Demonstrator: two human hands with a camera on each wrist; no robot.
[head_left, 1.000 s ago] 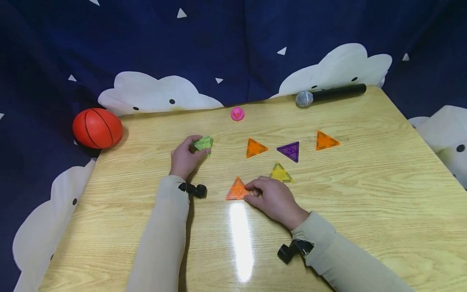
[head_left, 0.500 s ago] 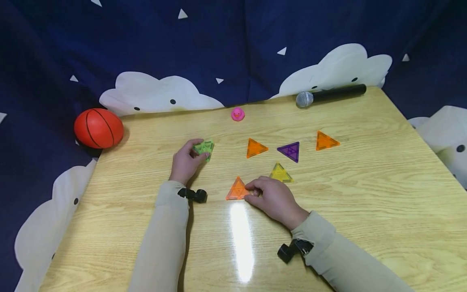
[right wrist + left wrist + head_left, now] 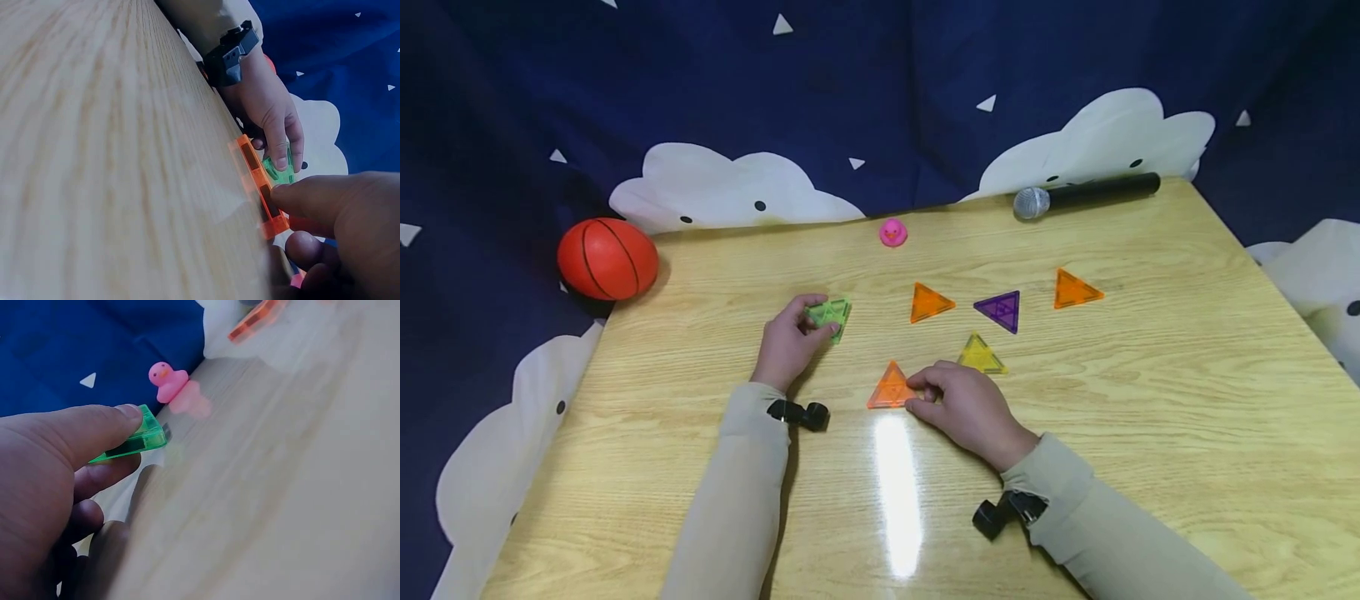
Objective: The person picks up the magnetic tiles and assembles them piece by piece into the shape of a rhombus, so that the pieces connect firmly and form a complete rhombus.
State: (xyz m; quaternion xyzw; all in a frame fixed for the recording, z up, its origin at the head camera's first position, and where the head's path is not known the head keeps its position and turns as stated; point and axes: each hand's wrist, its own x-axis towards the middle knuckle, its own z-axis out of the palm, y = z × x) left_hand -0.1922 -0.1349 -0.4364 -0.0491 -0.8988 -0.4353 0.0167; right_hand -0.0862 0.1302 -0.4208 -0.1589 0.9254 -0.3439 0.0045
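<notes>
My left hand point(image 3: 790, 342) pinches a green translucent triangular magnetic tile point(image 3: 830, 317) between thumb and fingers, left of the table's middle. The thumb lies over this green tile point(image 3: 147, 439) in the left wrist view; whether it touches the table I cannot tell. Closer to me, an orange triangular magnetic tile point(image 3: 889, 390) lies on the table, one corner pointing away. My right hand point(image 3: 966, 408) pinches its right corner, and the right wrist view has that orange tile point(image 3: 256, 181) edge-on at the fingertips. A yellow triangular tile point(image 3: 981, 355) sits just beyond the right hand, partly covered by it.
Farther back lie a second orange tile point(image 3: 929, 303), a purple tile point(image 3: 1001, 311) and a third orange tile point(image 3: 1075, 289). A pink toy duck point(image 3: 892, 233), a microphone point(image 3: 1086, 196) and a red ball point(image 3: 607, 259) line the back of the wooden table point(image 3: 1150, 433), before a dark blue curtain point(image 3: 880, 83).
With the green tile in its grip, my left hand has come nearer to me and slightly right, toward the held orange tile. My right hand stays put.
</notes>
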